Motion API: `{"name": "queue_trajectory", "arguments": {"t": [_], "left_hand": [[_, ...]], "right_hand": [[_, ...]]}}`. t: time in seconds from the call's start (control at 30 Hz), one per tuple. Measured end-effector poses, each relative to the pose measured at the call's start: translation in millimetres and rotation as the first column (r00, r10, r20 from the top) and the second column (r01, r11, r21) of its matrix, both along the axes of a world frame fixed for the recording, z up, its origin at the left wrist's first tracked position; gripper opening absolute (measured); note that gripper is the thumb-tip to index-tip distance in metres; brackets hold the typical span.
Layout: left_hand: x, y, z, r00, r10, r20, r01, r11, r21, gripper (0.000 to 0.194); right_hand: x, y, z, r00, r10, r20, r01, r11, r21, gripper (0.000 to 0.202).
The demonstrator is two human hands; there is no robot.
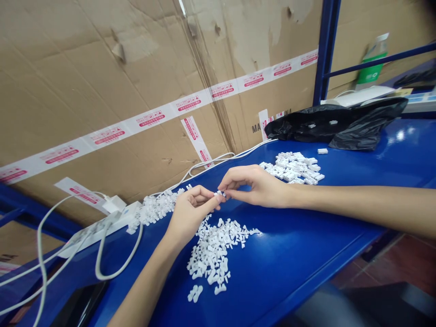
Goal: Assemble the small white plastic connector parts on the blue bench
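Between my two hands, above the blue tabletop, is a small white plastic piece (220,193). My left hand (192,206) pinches it from the left with thumb and forefinger. From the right, my right hand (257,186) pinches at the same spot, fingertips almost touching the left ones. Whether it is one piece or two joined ones I cannot make out. Just below lies a loose pile of small white plastic pieces (218,247). Behind my left hand spreads another pile of white pieces (158,206). Blockier white pieces (294,168) are heaped beyond my right hand.
A power strip (102,227) with white cables sits at the left, near a dark flat object (80,304). A black plastic bag (340,122) lies at the back right, before a bottle with a green label (373,66). A cardboard sheet (143,81) walls off the back.
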State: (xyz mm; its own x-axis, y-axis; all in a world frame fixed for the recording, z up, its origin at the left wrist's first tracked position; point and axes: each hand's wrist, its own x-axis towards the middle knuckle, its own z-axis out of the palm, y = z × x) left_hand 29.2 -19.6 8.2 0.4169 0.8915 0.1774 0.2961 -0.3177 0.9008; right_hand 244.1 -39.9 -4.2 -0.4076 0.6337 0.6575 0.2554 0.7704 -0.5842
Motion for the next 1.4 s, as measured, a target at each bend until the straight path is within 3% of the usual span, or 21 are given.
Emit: {"name": "queue_trajectory", "arguments": {"t": [0.2, 0.57, 0.93, 1.4], "left_hand": [[1.2, -0.6, 0.5, 1.000, -0.019, 0.020, 0.019, 1.000, -0.023, 0.028], [0.3, 0.8, -1.7, 1.000, -0.006, 0.029, 0.007, 0.999, -0.046, 0.030], [-1.2, 1.5, 0.2, 0.998, -0.025, 0.062, 0.029, 0.998, -0.059, 0.031], [-3.5, 2.7, -2.6, 0.992, -0.037, 0.123, 0.054, 0.988, -0.142, 0.030]], "right_hand": [[-0.8, 0.4, -0.2, 0.999, 0.017, -0.047, -0.018, 1.000, -0.024, 0.008], [0.5, 1.3, -0.8, 0.997, -0.077, 0.004, 0.076, 0.991, 0.106, 0.008], [1.2, -0.5, -0.2, 0.998, -0.066, 0.011, 0.060, 0.958, 0.281, 0.016], [-0.7, -0.3, -1.0, 0.999, -0.044, 0.010, 0.037, 0.930, 0.367, 0.017]]}}
